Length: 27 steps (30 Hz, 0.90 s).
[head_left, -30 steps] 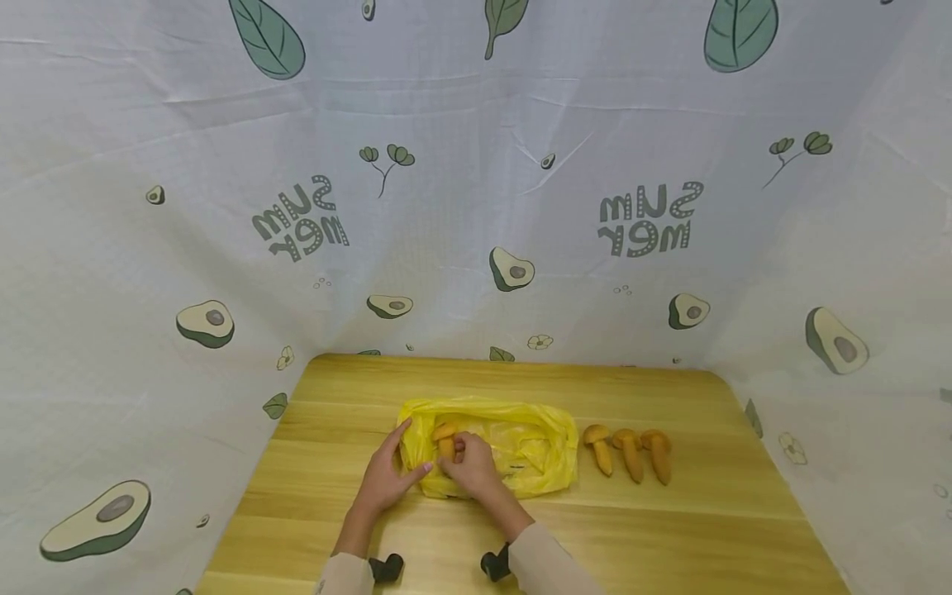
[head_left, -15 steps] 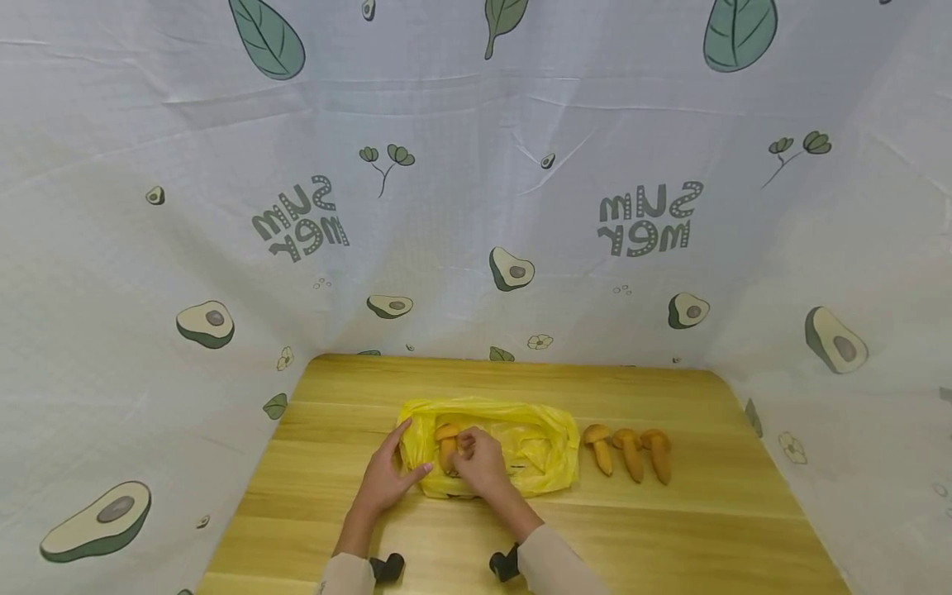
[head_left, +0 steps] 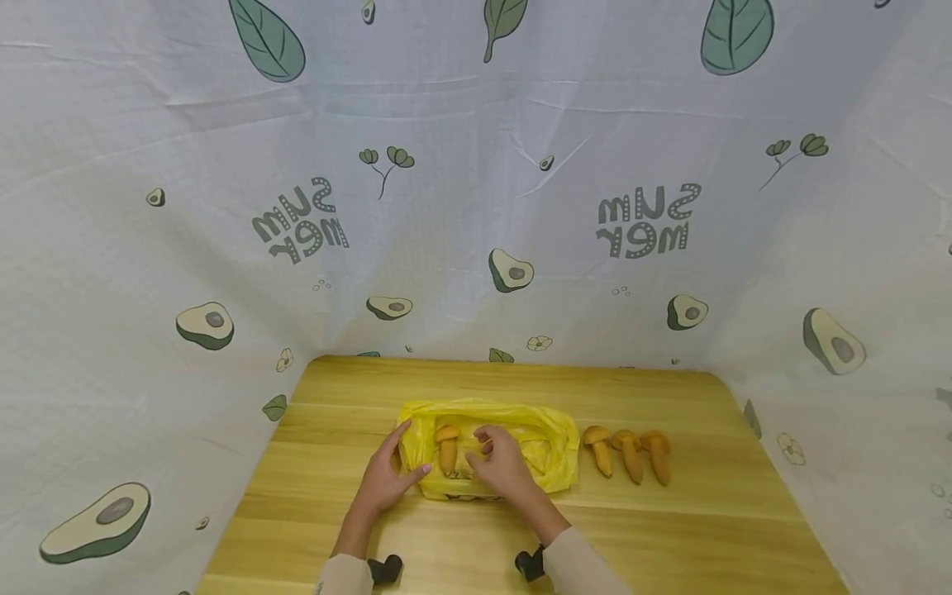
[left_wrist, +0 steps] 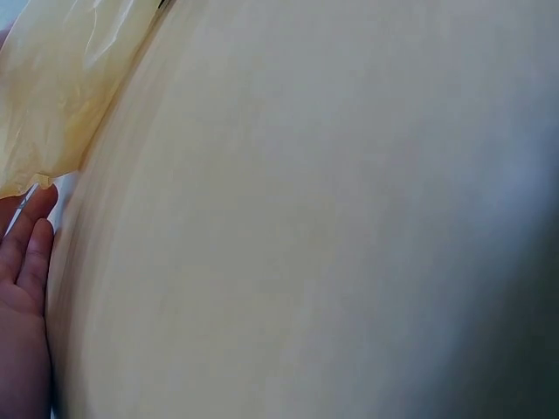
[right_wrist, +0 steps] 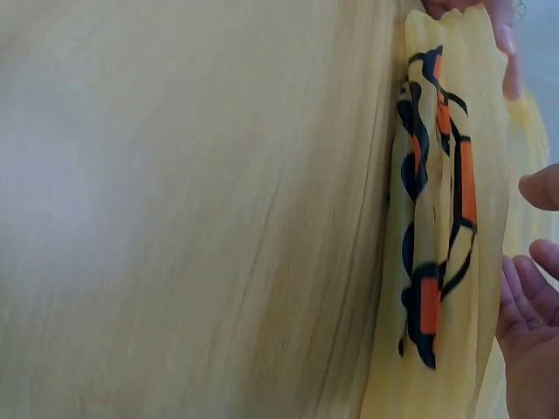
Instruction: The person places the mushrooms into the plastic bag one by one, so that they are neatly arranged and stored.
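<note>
A yellow plastic bag (head_left: 568, 448) lies spread with its mouth up on the wooden table. Inside its left end is one orange-brown mushroom (head_left: 447, 453), cap toward the far side. My left hand (head_left: 383, 479) rests against the bag's left end, fingers straight and thumb spread along the near rim. The left wrist view shows part of that hand (left_wrist: 22, 297) touching the bag (left_wrist: 65, 87). Over the bag's middle is my right hand (head_left: 507, 469), holding nothing, thumb and fingers apart. From the right wrist, the bag's outer side (right_wrist: 454, 358) shows a black and orange print.
Right of the bag, three more mushrooms (head_left: 630, 454) lie side by side on the table (head_left: 357, 388). A white cloth (head_left: 446, 215) printed with avocados and leaves hangs behind and at both sides. Black wrist mounts (head_left: 385, 569) sit by both cuffs.
My right hand has let go of the mushroom in the bag and moved right, away from it. The left hand keeps its place.
</note>
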Tool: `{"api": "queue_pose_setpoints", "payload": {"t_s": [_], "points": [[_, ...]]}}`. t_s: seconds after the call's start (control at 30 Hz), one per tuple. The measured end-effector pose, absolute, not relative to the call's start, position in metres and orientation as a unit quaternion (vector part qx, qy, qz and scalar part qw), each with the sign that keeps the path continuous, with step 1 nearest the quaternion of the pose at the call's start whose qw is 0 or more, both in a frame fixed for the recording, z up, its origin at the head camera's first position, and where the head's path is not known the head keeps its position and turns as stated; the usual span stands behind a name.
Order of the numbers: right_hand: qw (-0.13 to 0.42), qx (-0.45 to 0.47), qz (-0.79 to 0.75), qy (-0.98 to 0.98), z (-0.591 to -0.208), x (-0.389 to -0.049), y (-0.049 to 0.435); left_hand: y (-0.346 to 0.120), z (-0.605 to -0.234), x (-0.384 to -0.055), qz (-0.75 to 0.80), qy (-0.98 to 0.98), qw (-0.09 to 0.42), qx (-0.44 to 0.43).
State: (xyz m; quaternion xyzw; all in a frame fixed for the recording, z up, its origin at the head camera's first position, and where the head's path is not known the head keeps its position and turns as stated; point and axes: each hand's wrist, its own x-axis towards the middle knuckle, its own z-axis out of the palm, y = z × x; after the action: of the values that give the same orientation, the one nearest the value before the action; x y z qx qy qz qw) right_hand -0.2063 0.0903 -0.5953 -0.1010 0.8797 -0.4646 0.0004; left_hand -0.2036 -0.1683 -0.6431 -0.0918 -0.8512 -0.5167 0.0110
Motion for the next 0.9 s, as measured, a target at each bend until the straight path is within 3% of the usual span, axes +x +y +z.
{"api": "queue_pose_setpoints", "payload": {"t_s": [0.9], "points": [[-0.044, -0.066, -0.421, 0.904, -0.577, -0.199, 0.163, -0.168, -0.641, -0.202, -0.528, -0.845, 0.010, -0.083]]}}
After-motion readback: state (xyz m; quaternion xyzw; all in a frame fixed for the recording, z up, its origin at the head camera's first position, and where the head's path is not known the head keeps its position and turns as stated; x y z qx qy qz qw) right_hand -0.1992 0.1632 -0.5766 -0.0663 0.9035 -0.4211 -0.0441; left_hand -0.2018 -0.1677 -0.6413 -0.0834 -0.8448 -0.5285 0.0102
